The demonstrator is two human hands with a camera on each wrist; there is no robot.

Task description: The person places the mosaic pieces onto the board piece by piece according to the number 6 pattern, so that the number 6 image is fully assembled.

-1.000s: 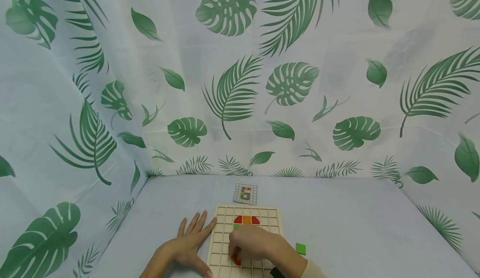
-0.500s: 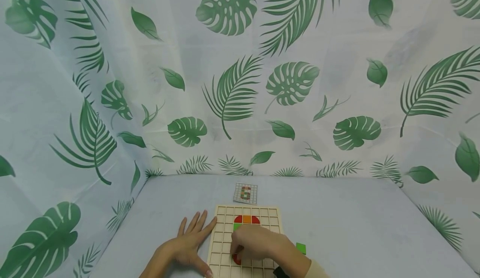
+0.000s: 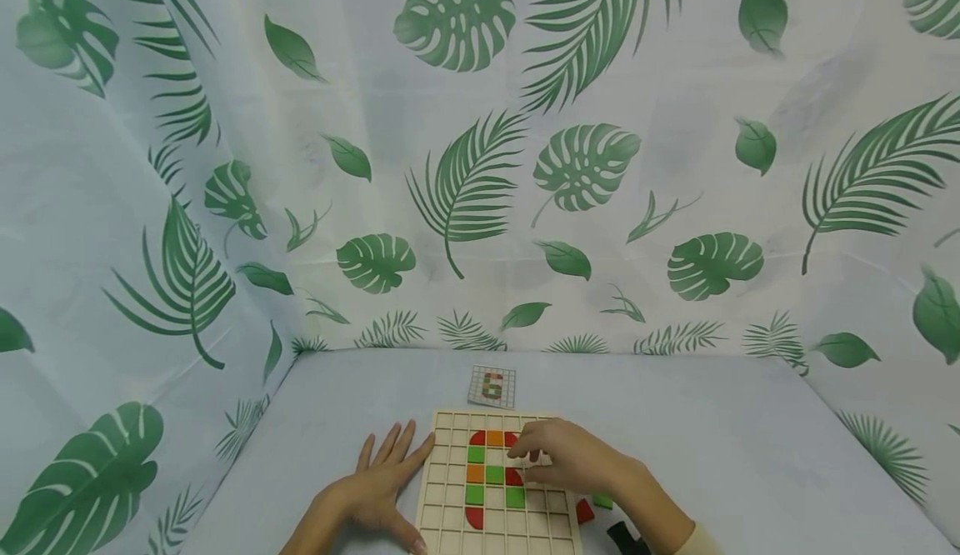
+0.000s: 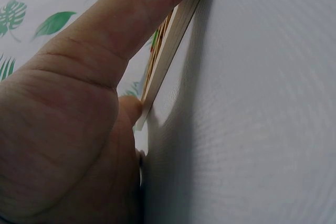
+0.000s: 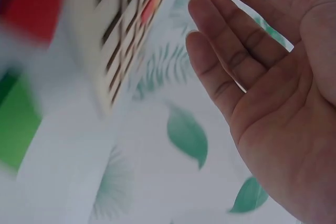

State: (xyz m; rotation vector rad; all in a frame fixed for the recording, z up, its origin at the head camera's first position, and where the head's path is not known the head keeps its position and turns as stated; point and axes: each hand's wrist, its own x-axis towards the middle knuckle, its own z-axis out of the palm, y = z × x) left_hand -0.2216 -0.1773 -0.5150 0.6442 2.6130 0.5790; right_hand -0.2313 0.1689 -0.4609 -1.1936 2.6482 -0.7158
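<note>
My left hand (image 3: 378, 488) lies spread with straight fingers; its thumb and index fingertip touch the left edge of the wooden grid board (image 3: 446, 522). On the board sit several coloured tiles, among them an orange tile (image 3: 476, 473), a green tile (image 3: 515, 497) and a red rounded tile (image 3: 474, 517). Above the board's right half hovers my right hand (image 3: 566, 455), near a red tile (image 3: 513, 477) in the middle row. Its fingers (image 5: 215, 72) are loosely bent in the right wrist view, with nothing seen between them. The hand partly covers the top right red tile.
Behind the board lies a small pattern card (image 3: 492, 386) showing a coloured 6 on a grid. Right of the board are a loose red tile (image 3: 585, 511) and a green tile (image 3: 602, 501), partly behind my right wrist. Leaf-printed cloth (image 3: 480, 205) hangs around the table.
My right hand has lifted off the board's middle and moved right, uncovering several tiles there. The loose red tile beside the board now shows. My left hand stays in place.
</note>
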